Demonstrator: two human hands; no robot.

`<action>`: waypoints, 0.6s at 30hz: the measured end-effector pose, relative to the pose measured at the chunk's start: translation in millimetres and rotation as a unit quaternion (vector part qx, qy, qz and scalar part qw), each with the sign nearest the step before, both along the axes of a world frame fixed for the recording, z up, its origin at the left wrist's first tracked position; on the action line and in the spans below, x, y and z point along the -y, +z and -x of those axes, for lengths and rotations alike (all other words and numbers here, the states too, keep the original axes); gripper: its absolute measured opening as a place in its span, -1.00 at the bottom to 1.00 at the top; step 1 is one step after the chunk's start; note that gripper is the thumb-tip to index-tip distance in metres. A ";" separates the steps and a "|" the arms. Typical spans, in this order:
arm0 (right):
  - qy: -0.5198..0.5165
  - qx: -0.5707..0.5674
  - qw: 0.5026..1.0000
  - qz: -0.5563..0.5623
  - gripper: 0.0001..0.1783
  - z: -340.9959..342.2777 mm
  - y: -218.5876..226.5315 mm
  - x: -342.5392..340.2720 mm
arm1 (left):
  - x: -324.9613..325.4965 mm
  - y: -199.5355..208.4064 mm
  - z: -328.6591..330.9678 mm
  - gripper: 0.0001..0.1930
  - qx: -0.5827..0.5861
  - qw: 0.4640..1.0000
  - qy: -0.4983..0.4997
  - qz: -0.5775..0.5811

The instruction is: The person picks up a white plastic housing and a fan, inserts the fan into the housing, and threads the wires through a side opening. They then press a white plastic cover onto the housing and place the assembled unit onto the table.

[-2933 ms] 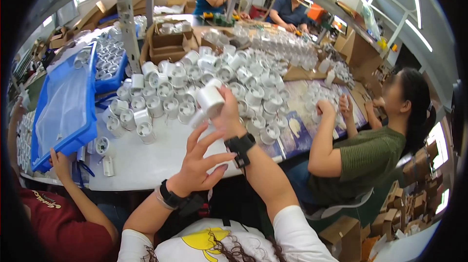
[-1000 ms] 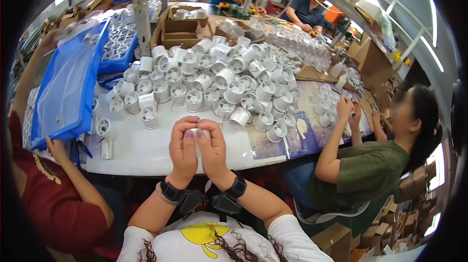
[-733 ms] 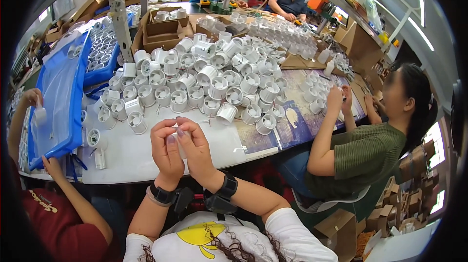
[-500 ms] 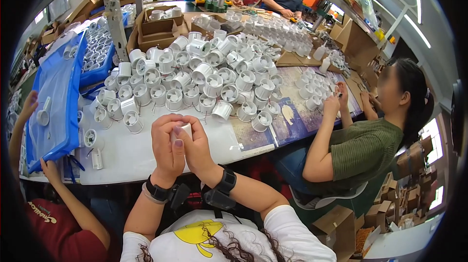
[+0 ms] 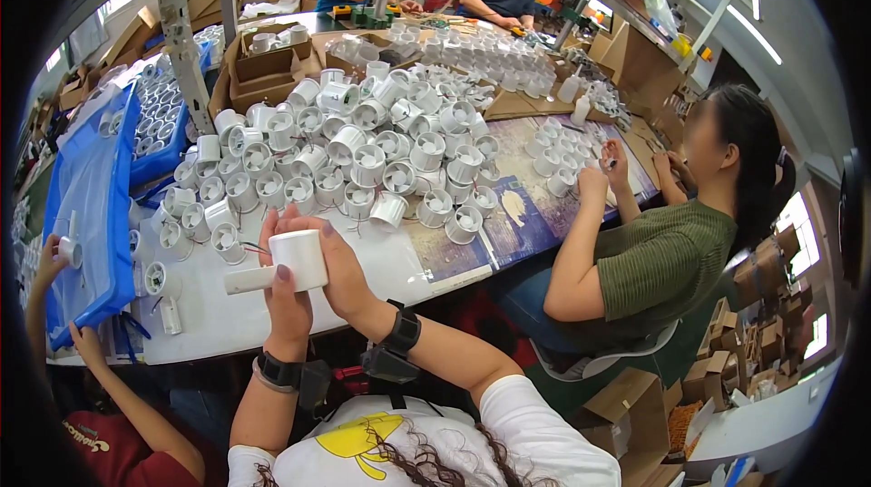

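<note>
Above the near edge of the table I hold a white handheld fan body [image 5: 298,258], a short cylinder with a straight handle pointing left. My left hand [image 5: 288,310] grips it from below, its thumb pressed near where handle and cylinder meet. Around the cylinder's right side curls my right hand [image 5: 343,277]. Thin dark wires [image 5: 257,248] stick out beside the cylinder. Beyond my hands lies a large heap of white cylindrical fan housings [image 5: 367,160], several showing blades inside. To the left, a housing [image 5: 161,278] lies near a loose white handle [image 5: 171,316].
At left, a person in a dark red shirt has one hand on a blue tray [image 5: 120,251] and a white fan part [image 5: 70,252] in the other. A person in a green shirt [image 5: 667,247] sits at right. Cardboard boxes [image 5: 268,70] stand behind the heap.
My hands, cupped together before, have parted and turned, bringing the fan body and its handle into view. The neighbour at left has taken hold of a fan part over the blue tray.
</note>
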State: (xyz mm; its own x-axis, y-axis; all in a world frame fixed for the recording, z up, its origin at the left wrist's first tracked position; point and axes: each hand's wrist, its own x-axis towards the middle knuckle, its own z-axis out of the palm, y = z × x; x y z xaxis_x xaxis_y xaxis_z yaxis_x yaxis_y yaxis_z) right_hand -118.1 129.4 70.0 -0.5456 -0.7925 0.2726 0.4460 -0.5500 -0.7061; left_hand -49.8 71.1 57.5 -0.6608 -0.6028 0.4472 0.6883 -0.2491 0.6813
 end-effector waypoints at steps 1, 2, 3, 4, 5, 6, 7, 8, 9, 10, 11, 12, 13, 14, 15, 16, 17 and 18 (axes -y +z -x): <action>-0.048 -0.044 0.998 -0.023 -0.67 -2.1 1.8 -1.3 | 0.0 -2.2 0.2 -0.32 0.034 0.999 0.026 0.023; -0.095 -0.087 0.991 -0.046 -0.69 -4.3 2.5 -1.0 | 1.0 -3.5 -0.7 -0.36 0.068 0.995 0.053 0.047; -0.097 -0.085 0.991 -0.046 -0.69 -5.7 0.0 0.7 | 1.3 -4.5 -1.4 -0.39 0.102 0.989 0.080 0.070; -0.124 -0.092 0.987 -0.042 -0.71 -6.9 -4.2 3.4 | 0.9 -4.9 -1.4 -0.39 0.104 0.989 0.077 0.070; -0.150 -0.098 0.983 -0.039 -0.74 -8.1 -8.6 6.2 | 0.8 -5.1 -0.8 -0.41 0.115 0.988 0.083 0.059; -0.176 -0.104 0.978 -0.036 -0.76 -9.5 -11.6 7.8 | 0.9 -5.2 0.1 -0.44 0.127 0.987 0.088 0.049; -0.175 -0.103 0.978 -0.039 -0.76 -10.6 -12.0 8.5 | 0.0 -5.6 0.4 -0.47 0.139 0.985 0.096 0.036; -0.164 -0.096 0.981 -0.029 -0.77 -10.1 -12.2 10.6 | -0.2 -5.7 1.0 -0.47 0.141 0.985 0.097 0.033; -0.152 -0.090 0.984 -0.018 -0.78 -9.1 -12.2 13.4 | 0.7 -5.3 2.0 -0.48 0.125 0.983 0.122 0.059; -0.138 -0.083 0.987 -0.007 -0.79 -8.4 -12.4 16.3 | 2.6 -4.5 2.6 -0.49 0.109 0.979 0.149 0.086; -0.131 -0.079 0.988 -0.010 -0.79 -5.2 -12.3 17.5 | 5.2 -3.7 2.4 -0.50 0.094 0.973 0.177 0.113; -0.132 -0.078 0.988 -0.011 -0.79 -1.5 -12.6 18.4 | 6.8 -2.6 2.2 -0.50 0.101 0.971 0.185 0.111; -0.132 -0.076 0.988 -0.013 -0.79 1.7 -12.9 18.1 | 4.4 -0.2 5.8 -0.50 0.105 0.973 0.172 0.113; -0.134 -0.075 0.988 -0.015 -0.79 1.3 -13.6 16.0 | 0.4 1.5 9.3 -0.50 0.107 0.975 0.157 0.113; -0.120 -0.070 0.990 -0.014 -0.79 -1.9 -10.7 15.4 | 1.2 2.8 7.3 -0.50 0.109 0.976 0.147 0.114; -0.140 -0.101 0.985 -0.017 -0.79 -4.6 -6.2 13.6 | 3.8 2.9 0.8 -0.50 0.115 0.974 0.159 0.114; -0.167 -0.134 0.977 -0.021 -0.80 -3.5 -1.5 9.2 | 3.2 3.1 -1.0 -0.50 0.114 0.973 0.160 0.118; -0.195 -0.169 0.966 -0.024 -0.80 -2.9 0.4 7.8 | 2.5 3.4 -1.9 -0.50 0.112 0.973 0.158 0.122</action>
